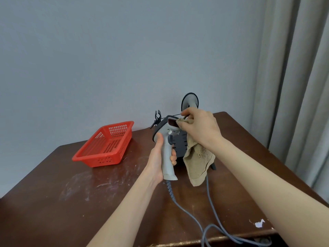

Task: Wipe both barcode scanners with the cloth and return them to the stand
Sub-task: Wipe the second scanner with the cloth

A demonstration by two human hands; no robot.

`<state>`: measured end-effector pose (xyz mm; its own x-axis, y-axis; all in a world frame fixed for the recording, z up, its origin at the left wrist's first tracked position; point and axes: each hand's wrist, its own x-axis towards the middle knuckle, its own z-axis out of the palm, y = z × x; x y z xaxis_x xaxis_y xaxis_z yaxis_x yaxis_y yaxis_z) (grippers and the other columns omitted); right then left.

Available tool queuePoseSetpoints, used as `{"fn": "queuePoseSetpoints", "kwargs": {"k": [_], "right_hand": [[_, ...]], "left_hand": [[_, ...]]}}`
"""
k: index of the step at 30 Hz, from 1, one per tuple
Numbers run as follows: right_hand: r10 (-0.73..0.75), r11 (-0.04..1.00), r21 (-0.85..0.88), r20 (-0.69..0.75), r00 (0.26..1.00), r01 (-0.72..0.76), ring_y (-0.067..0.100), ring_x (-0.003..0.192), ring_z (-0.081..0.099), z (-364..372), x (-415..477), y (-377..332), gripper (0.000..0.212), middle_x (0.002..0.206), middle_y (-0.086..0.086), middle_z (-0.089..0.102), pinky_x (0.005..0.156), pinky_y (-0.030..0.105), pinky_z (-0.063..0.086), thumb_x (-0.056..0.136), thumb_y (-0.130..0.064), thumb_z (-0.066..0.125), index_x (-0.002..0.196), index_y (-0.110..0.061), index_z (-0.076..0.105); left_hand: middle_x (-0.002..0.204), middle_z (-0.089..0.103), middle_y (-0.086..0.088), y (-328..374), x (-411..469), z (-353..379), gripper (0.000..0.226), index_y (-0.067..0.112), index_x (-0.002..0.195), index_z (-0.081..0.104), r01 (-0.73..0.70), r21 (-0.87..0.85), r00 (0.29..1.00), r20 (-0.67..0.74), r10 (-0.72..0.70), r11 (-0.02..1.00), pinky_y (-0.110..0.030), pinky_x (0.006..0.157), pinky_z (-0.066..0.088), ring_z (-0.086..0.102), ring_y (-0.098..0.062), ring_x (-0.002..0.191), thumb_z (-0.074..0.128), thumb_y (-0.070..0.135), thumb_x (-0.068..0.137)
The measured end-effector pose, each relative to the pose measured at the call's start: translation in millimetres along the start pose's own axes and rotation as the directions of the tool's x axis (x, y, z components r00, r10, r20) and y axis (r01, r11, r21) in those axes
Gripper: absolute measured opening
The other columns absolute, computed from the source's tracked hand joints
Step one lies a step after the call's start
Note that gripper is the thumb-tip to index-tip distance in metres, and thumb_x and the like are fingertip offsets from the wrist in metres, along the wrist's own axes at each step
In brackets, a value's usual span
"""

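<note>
My left hand [158, 161] grips the handle of a grey and white barcode scanner [166, 139], held upright above the brown table [53, 202]. My right hand [199, 129] pinches a tan cloth [197, 163] and presses a bunched corner against the scanner's dark red window. The rest of the cloth hangs down from that hand. Behind the scanner stands a dark stand [179, 145], mostly hidden. A dark round-headed piece [189, 101] rises behind my right hand; I cannot tell whether it is the second scanner. The scanner's grey cable [188, 211] trails toward the table's front edge.
A red perforated plastic basket [105, 145] sits at the back left of the table. A black clip [157, 116] stands against the grey wall behind the scanner. Grey cables loop at the front right edge [231, 236]. Curtains [302, 86] hang on the right.
</note>
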<state>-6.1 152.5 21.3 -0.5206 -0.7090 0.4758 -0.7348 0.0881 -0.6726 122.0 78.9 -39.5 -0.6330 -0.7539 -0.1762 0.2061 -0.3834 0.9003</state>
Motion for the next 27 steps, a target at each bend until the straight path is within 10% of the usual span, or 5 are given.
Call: {"fn": "queuePoseSetpoints", "kwargs": {"k": [27], "right_hand": [[-0.059,0.965,-0.258,-0.048,0.997,0.045,0.029,0.08,0.06,2.8,3.1,-2.2,0.018,0.086,0.008,0.065,0.062,0.03,0.04,0.087,-0.025,0.056,0.095,-0.013,0.067]], "left_hand": [[0.053,0.049,-0.007,-0.1,-1.7,3.9,0.058,0.007,0.074,0.058,-0.074,0.146,0.997,-0.002,0.075,0.987,-0.021,0.038,0.04,0.043,-0.014,0.038,0.053,0.064,0.071]]}}
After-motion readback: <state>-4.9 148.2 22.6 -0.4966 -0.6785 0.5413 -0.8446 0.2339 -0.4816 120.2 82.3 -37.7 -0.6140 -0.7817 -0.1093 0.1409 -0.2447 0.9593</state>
